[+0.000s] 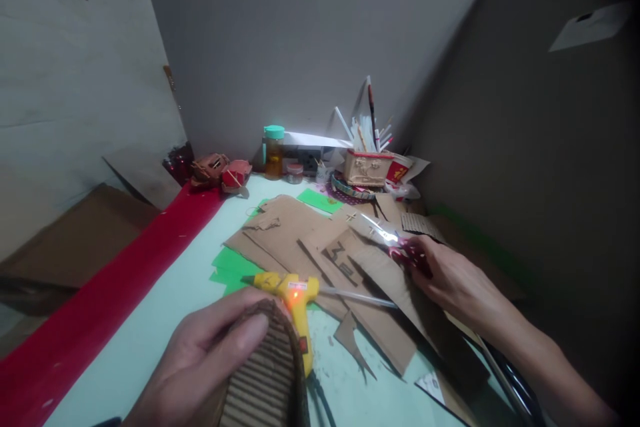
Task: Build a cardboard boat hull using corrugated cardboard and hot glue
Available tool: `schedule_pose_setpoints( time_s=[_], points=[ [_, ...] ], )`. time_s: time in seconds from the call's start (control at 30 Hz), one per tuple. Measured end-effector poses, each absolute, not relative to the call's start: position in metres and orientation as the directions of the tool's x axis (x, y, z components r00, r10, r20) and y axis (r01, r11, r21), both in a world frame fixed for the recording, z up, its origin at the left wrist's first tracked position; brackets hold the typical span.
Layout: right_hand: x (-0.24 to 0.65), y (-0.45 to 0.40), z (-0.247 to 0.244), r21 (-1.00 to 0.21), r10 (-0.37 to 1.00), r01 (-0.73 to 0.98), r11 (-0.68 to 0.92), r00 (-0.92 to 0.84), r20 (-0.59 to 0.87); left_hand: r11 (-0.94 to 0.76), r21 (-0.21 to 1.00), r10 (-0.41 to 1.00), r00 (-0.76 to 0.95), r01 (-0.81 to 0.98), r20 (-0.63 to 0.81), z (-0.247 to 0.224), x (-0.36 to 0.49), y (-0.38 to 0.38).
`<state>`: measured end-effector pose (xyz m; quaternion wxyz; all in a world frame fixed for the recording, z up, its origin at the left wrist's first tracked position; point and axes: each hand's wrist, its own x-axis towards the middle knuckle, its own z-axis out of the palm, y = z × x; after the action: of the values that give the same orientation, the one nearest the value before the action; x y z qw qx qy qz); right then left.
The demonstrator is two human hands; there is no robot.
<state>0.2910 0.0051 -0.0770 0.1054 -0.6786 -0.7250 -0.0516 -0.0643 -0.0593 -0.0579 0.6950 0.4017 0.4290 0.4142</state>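
My left hand (215, 353) is closed on a curved piece of corrugated cardboard (263, 373), its ridged side facing me and the thumb pressed on its upper edge. Over the cardboard sheets at the right, my right hand (440, 270) grips scissors (385, 233) with dark red handles; their shiny blades point up and left. Just beyond the corrugated piece lies a yellow glue gun (295, 297), a small red light glowing on it and a clear glue stick (357, 295) sticking out of its back.
Flat cardboard sheets (285, 217) and a jagged scrap (354, 341) cover much of the table, with green paper (320, 200) among them. At the back stand a bottle (274, 153), a small jar (295, 173) and a box of sticks and brushes (367, 167). A red strip (125, 273) runs along the left.
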Motion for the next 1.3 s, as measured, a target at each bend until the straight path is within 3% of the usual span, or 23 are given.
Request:
schedule_pose_setpoints(
  time_s=[0.23,0.33,0.4,0.47,0.5,0.57,0.77,1.03,1.3],
  points=[
    [0.263,-0.004,-0.062,-0.245,0.94,0.958,0.15,-0.061,0.337,0.366,0.863,0.93,0.169,-0.348,-0.326,-0.049,-0.058,-0.05],
    [0.22,-0.026,-0.044,-0.461,0.933,0.859,0.221,-0.049,0.355,0.304,0.886,0.953,0.094,-0.35,-0.289,-0.049,-0.055,-0.045],
    [0.183,-0.042,-0.037,-0.843,0.977,0.496,0.207,-0.064,0.202,0.228,0.905,0.971,0.02,-0.36,-0.237,-0.048,-0.053,-0.041],
    [0.148,-0.053,-0.036,-0.98,0.988,0.181,0.081,-0.146,0.055,0.135,0.924,0.986,-0.042,-0.358,-0.161,-0.046,-0.048,-0.04],
    [0.133,-0.056,-0.038,-0.997,0.979,0.08,0.02,-0.206,0.004,0.088,0.933,0.991,-0.061,-0.349,-0.116,-0.044,-0.046,-0.041],
    [0.112,-0.058,-0.04,-0.997,0.962,-0.076,0.018,-0.27,0.038,0.003,0.948,0.997,-0.077,-0.318,-0.029,-0.04,-0.04,-0.044],
    [0.095,-0.059,-0.035,-0.935,0.908,-0.243,0.258,-0.27,0.32,-0.186,0.954,0.98,-0.118,-0.236,0.162,-0.025,-0.022,-0.056],
    [0.097,-0.076,-0.035,-0.928,0.912,-0.144,0.343,-0.186,0.366,-0.202,0.969,0.969,-0.17,-0.141,0.177,-0.025,-0.003,-0.069],
    [0.1,-0.07,-0.053,-0.962,0.954,-0.076,0.263,-0.126,0.271,-0.085,0.967,0.992,-0.112,-0.239,0.059,-0.039,-0.001,-0.066]
  ],
)
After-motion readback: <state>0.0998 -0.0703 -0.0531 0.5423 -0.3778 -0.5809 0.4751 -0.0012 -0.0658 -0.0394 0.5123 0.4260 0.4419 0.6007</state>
